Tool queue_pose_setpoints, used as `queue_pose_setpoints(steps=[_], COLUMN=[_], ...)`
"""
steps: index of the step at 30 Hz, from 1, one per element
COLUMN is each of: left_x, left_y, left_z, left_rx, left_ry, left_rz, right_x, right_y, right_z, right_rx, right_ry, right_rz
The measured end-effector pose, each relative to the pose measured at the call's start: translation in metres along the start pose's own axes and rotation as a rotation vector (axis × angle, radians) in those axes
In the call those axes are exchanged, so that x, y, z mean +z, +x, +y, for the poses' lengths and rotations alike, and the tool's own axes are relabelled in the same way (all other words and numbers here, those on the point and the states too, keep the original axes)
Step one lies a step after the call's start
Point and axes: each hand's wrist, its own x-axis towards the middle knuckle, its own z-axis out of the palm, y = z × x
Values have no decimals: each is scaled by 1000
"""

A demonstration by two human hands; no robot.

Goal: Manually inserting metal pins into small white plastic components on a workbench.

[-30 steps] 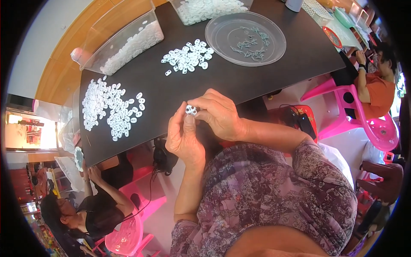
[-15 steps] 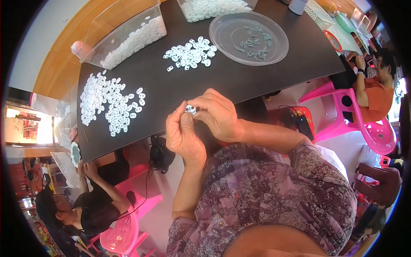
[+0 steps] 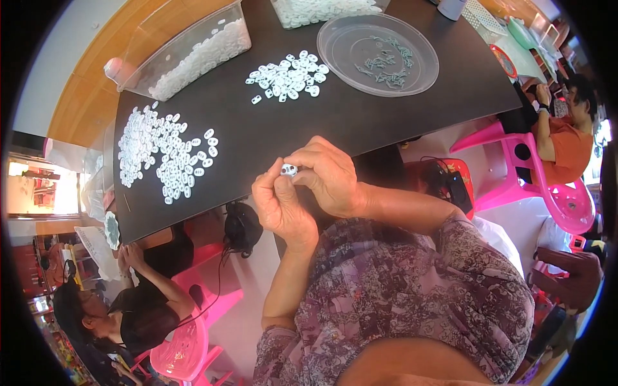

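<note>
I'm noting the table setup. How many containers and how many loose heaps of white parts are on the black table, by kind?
Clear bins: 2
Clear round dish: 1
Loose white heaps: 2
Total: 5
Both hands pinch one small part.

A black table (image 3: 360,122) held two loose heaps of small white rings, a large heap (image 3: 161,151) at the left and a smaller heap (image 3: 288,75) near the middle. A clear round plate (image 3: 378,55) with a few grey-green pieces sat beside the smaller heap, and a clear tub (image 3: 187,55) of white pieces stood along the far left edge.
</note>
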Motion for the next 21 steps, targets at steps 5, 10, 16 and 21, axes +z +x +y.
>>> queue_pose_setpoints(steps=[5,10,16,21], left_x=[-1,-4,-1,-10], left_y=[0,3,8,42], left_z=[-4,-12,-5,1], left_rx=[63,122,113,-88], left_ry=[77,167,180,350], left_rz=[21,19,-32,-249], right_x=[4,5,0,-26], right_y=[2,4,6,24], right_z=[0,3,6,17], right_rx=[-36,-59,-37,32], right_ry=[11,11,-8,-90], right_rz=[-8,-26,-38,-112])
